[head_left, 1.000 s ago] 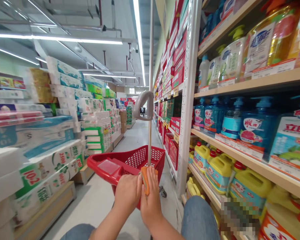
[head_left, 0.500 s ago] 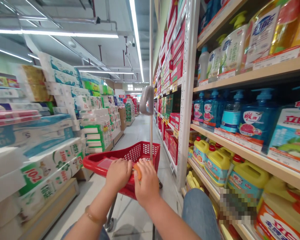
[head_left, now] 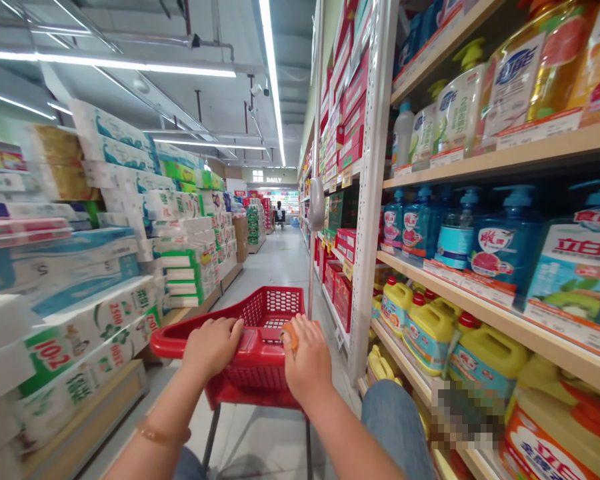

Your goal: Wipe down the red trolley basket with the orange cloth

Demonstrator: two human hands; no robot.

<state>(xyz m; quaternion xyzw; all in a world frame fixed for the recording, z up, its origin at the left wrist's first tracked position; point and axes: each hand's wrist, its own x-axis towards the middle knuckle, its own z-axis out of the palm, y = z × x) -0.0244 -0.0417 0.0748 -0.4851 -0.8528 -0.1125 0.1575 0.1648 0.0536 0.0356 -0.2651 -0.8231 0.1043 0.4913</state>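
Observation:
A red plastic shopping cart basket point(head_left: 260, 313) with a mesh wall stands right in front of me on a wheeled frame. My left hand point(head_left: 213, 347) is curled over its near rim. My right hand point(head_left: 305, 357) grips the same rim further right, pressing a small orange folded item point(head_left: 290, 335) against it. Most of that item is hidden under my fingers. A tall metal pole with a grey curved handle point(head_left: 317, 205) rises from the cart's far side.
Stacked tissue packs point(head_left: 120, 267) line the left of the tiled aisle. Shelves on the right hold blue pump bottles point(head_left: 505, 247) and yellow jugs point(head_left: 427, 337). My jeans-covered knee point(head_left: 395, 427) shows below. A person point(head_left: 279, 215) stands far down the aisle.
My hands have moved apart along the rim, and less of the orange item shows. The pole and its grey handle have swung right, nearer the shelves, and the aisle's far end looks closer.

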